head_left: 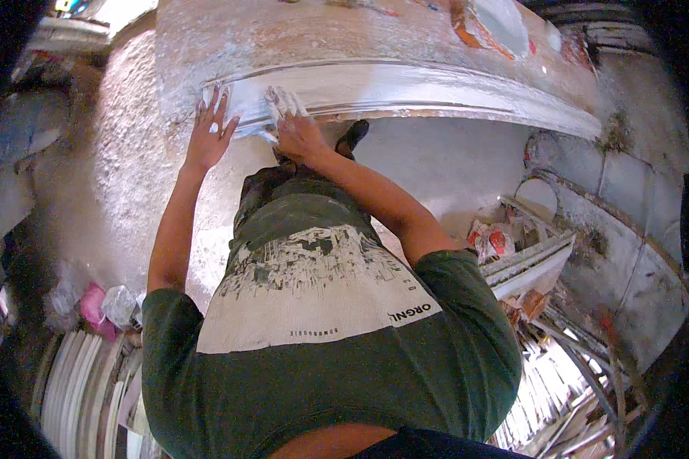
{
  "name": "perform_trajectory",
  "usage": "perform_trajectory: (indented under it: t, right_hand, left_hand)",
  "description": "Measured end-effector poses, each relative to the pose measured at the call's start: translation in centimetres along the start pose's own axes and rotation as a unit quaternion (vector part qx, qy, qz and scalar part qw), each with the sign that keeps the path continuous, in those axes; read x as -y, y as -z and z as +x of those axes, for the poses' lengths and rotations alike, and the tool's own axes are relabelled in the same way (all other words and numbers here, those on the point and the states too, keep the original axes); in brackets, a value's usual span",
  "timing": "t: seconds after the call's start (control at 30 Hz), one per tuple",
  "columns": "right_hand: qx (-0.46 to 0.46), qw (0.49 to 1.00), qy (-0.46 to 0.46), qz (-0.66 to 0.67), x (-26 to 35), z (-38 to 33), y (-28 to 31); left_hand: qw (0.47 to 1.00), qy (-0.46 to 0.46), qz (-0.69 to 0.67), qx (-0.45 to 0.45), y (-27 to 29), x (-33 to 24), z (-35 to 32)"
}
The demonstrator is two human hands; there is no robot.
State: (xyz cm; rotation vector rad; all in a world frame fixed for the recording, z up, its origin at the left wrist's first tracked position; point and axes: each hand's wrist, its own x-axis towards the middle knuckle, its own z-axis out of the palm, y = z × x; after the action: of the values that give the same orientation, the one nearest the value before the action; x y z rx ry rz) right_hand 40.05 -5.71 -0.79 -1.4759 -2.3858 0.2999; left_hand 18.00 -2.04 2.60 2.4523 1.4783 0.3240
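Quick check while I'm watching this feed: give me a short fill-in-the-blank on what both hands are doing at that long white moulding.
1. Both hands rest on a long white ____ moulding lying on the table.
2. The left hand lies with its fingers ____.
3. The fingers of the right hand are coated in ____ paste.
4. The person wears a ____ T-shirt.

Missing words: plaster; spread; white; green
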Motion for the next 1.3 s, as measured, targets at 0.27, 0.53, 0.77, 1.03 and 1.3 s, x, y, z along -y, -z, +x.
perform_trajectory:
  t: [0.27, 0.53, 0.77, 1.03, 1.3]
  right_hand:
    - [0.225, 0.913, -0.339, 0.013, -11.2, -5.9, 4.7]
    - [0.047, 0.833, -0.499, -0.233, -31.5, -14.5, 11.7]
    - [0.157, 0.928, -0.250, -0.229, -30.2, -13.3, 10.9]
    - [0.050, 0.930, -0.354, -0.082, -33.0, -10.6, 11.7]
    - [-0.074, 0.851, -0.520, -0.026, -60.0, -24.8, 18.9]
  left_hand:
    - [0.968, -0.211, 0.008, 0.133, 0.3, -4.5, 3.0]
    - [0.944, -0.279, 0.020, 0.172, -2.1, -10.4, 9.8]
    - [0.934, -0.208, 0.010, 0.290, -3.7, -15.6, 16.2]
    - [0.890, -0.260, 0.024, 0.374, -6.9, -20.3, 21.7]
    - [0.898, -0.298, -0.061, 0.318, -11.3, -24.9, 24.8]
